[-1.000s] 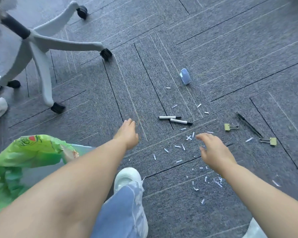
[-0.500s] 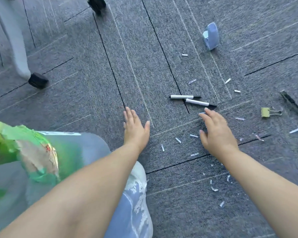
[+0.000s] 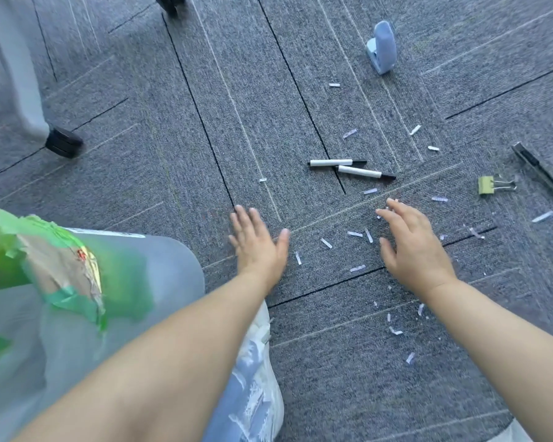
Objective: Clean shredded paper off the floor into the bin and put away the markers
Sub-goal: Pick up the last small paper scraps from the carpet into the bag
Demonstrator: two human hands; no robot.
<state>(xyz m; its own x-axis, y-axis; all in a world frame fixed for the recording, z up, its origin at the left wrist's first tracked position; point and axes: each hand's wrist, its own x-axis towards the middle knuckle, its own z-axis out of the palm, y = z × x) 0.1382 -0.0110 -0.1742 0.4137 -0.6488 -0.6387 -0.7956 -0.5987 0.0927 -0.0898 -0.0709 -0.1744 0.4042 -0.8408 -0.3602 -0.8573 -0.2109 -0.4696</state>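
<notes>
both hands are down low over the carpet and neither holds anything. the left hand is flat, fingers straight and close together, thumb swung out toward the other hand. the right hand has its fingers spread and a little bent. whether its tips touch the pile i cannot tell.

the shredded paper that matters lies in the gap between the two hands, on the thumb side of each: a loose handful of short strips pointing every which way. more strips sit back by the right wrist and out past the little-finger side of the right hand. so i'd judge the next move to be an inward rake, palms closing toward each other. the right hand looks nearer to most of the bits.

the markers lie just beyond the right fingertips, a touch toward the left hand. the two overlap end to end, with their long axes running crosswise to the fingers, so a reach straight ahead would meet them side-on. the right hand is clearly the closer one for them.

the bin with its green liner stands behind and outward of the left hand, by that forearm, so anything gathered has to travel back that way. a binder clip lies well out on the right hand's outer side.
</notes>
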